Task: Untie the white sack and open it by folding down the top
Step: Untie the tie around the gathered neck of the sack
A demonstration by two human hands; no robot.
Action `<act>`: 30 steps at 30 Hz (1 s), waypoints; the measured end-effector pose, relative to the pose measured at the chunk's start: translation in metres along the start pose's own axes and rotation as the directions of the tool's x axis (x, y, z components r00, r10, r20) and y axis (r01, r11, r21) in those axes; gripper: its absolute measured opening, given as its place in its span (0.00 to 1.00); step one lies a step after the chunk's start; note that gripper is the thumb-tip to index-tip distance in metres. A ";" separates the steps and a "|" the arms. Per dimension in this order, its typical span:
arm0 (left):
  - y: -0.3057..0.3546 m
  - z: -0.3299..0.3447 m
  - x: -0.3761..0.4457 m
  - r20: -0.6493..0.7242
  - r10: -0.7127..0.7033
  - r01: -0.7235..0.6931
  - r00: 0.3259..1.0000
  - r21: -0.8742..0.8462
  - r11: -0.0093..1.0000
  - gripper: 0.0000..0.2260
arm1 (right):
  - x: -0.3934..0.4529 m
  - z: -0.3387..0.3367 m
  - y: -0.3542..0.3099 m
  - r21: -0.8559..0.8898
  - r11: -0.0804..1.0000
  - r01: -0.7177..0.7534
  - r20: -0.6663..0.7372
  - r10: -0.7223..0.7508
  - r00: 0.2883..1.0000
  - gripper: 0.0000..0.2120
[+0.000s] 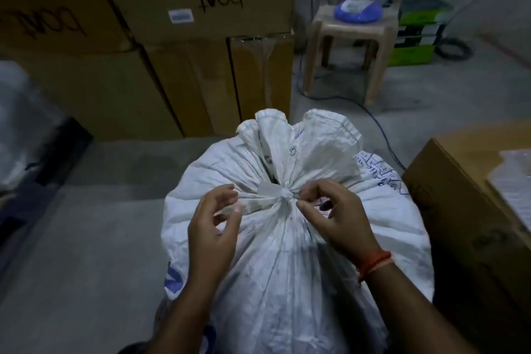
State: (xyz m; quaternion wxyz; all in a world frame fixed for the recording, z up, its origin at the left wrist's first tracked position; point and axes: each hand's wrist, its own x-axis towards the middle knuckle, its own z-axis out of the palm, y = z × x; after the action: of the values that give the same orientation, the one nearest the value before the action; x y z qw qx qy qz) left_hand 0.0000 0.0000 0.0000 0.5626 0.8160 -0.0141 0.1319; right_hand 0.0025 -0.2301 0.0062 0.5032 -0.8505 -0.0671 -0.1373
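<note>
**A:** What sits at the far left?

**B:** Stacked brown cardboard boxes [86, 46] fill the left and centre background on a grey concrete floor.

**A:** And the left hand?

**B:** The left hand [214, 227] comes up from the bottom edge, palm turned inward, fingers loosely curled. Its fingertips [234, 191] touch the gathered fabric just left of the tie. It looks like a light pinch on the cloth, but I cannot tell whether it holds firmly.

**A:** Where is the sack?

**B:** The white sack [273, 282] stands upright on the floor directly in front of the person, full and rounded. Its long axis runs from the camera down to the floor. The neck is cinched by a knot [284, 194] that lies between the two hands, and the loose top flares up and away beyond it.

**A:** The right hand?

**B:** The right hand [334, 218], with an orange thread band at the wrist, curls with thumb and forefinger meeting right at the knot's edge. It appears the nearer of the two and seems to be picking at the tie.

**A:** So the sack is tied?

**B:** Yes. Judging from this, untying is under way and the top is not yet folded down.

**A:** Anything further right?

**B:** A tan plastic stool [350, 52] behind, and another cardboard box [465, 215] beside the sack.
</note>
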 end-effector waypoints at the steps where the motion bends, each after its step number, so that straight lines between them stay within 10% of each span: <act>1: -0.006 0.002 0.002 -0.029 -0.034 0.032 0.999 -0.074 0.997 0.10 | 0.006 0.001 0.005 -0.017 0.999 0.048 0.017 -0.048 0.999 0.08; 30: -0.026 0.034 0.040 0.238 -0.054 0.049 0.970 0.027 0.998 0.08 | 0.018 0.040 0.024 0.046 0.976 -0.211 0.018 0.211 0.977 0.07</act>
State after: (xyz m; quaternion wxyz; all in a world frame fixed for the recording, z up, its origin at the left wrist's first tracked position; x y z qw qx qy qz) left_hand 0.0496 -0.0169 -0.0255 0.5516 0.8318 -0.0592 0.0182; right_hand 0.0323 -0.2070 -0.0271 0.5346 -0.8415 0.0172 -0.0760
